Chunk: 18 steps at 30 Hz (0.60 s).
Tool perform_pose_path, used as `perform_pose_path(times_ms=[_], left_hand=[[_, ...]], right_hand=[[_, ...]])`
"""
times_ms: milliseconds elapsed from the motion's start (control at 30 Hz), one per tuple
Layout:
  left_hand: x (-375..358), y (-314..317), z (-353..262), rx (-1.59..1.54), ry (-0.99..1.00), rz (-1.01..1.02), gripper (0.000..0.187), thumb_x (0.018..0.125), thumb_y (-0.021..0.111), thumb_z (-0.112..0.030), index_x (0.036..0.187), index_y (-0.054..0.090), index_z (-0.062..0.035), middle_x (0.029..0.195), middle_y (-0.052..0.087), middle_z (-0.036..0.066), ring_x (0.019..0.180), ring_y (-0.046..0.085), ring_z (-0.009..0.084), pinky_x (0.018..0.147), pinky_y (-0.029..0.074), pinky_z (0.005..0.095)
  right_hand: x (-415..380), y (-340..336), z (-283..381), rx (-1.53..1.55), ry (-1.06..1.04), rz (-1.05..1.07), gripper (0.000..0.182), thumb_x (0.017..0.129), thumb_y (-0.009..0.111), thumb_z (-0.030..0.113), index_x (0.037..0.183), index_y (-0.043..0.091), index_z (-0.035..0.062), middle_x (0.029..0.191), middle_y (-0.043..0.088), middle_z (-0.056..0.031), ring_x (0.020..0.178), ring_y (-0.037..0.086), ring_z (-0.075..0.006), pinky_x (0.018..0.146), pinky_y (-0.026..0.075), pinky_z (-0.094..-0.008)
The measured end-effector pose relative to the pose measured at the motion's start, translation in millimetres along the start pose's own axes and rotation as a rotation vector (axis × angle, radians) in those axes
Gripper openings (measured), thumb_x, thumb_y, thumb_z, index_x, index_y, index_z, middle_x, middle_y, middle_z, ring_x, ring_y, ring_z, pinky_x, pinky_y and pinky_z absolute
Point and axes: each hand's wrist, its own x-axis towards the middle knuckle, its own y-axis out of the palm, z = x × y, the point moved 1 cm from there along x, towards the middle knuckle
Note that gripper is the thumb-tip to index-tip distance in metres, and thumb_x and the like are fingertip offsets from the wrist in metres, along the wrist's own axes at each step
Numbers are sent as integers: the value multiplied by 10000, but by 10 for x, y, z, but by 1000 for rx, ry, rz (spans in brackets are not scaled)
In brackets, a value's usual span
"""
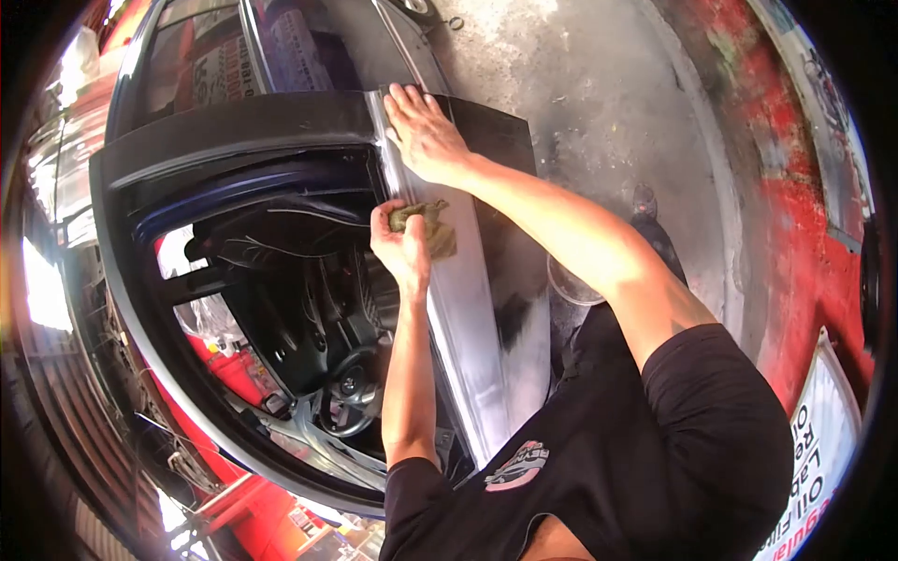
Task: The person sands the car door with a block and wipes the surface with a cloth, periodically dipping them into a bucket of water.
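My left hand [402, 245] pinches a crumpled olive-brown cloth [440, 234] between thumb and fingers. The cloth lies against the edge of a car door [472, 309], just below the window opening; its flat part hangs over the bare, silvery panel. Farther up, my right hand [426, 136] rests flat on the same door, fingers stretched out and close to the corner of the window frame. Nothing shows in that hand, though its palm is hidden. The door's metal is dull grey with whitish streaks and dark patches.
The black window frame [234, 136] curves around to the left. Through it a steering wheel [351, 388] and dark cabin parts show. A concrete floor [599, 103] runs along the right, bordered by a red wall [795, 196]. A lettered white sign [823, 421] stands at lower right.
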Motion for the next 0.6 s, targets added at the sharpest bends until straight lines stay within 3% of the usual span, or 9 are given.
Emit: perform_pose_path(times_ms=[67,133,300,400,467,533,600], left_hand=[[49,-1,85,114,104,-27,248,802,648,-40,1037,676,33,894,663,48,795,587,115,774,516,278],[24,10,97,28,84,-21,250,803,647,-44,1040,676,32,893,664,49,793,585,115,775,515,274],[14,0,31,38,15,-13,245,805,643,-39,1038,673,31,893,663,46,795,586,117,781,517,276],[37,4,12,10,-2,-5,248,808,648,-48,1042,669,29,889,658,43,791,583,114,763,515,274],[46,-6,196,87,133,-7,246,813,651,-54,1044,666,29,886,655,44,789,582,114,753,514,275],[42,-16,159,69,176,4,250,818,651,-52,1055,665,27,887,656,48,793,584,117,761,517,280],[13,-20,121,109,75,-10,260,820,654,-59,1065,666,24,885,653,43,803,582,113,783,518,285]], right_hand=[[-361,-112,100,47,-28,74,560,1082,513,260,1525,468,-79,1676,352,-287,1554,333,-473,1261,285,-602],[-779,-99,228,69,-55,89,573,1074,561,245,1533,458,-82,1645,401,-288,1529,364,-485,1240,313,-603],[95,-58,-6,-24,-38,56,574,1096,518,256,1560,431,-72,1678,358,-269,1551,354,-440,1264,286,-585],[-221,-82,106,80,35,129,588,1092,506,269,1571,419,-62,1697,322,-272,1572,314,-451,1291,244,-581],[-796,-62,209,148,-43,147,593,1101,507,253,1598,388,-50,1717,293,-253,1582,290,-463,1277,238,-638],[-766,-132,214,120,-53,166,594,1102,507,264,1597,391,-43,1720,290,-249,1584,284,-465,1263,261,-655],[-322,-118,-23,7,-93,171,602,1117,484,292,1610,378,-37,1722,293,-245,1598,276,-433,1273,265,-617]])
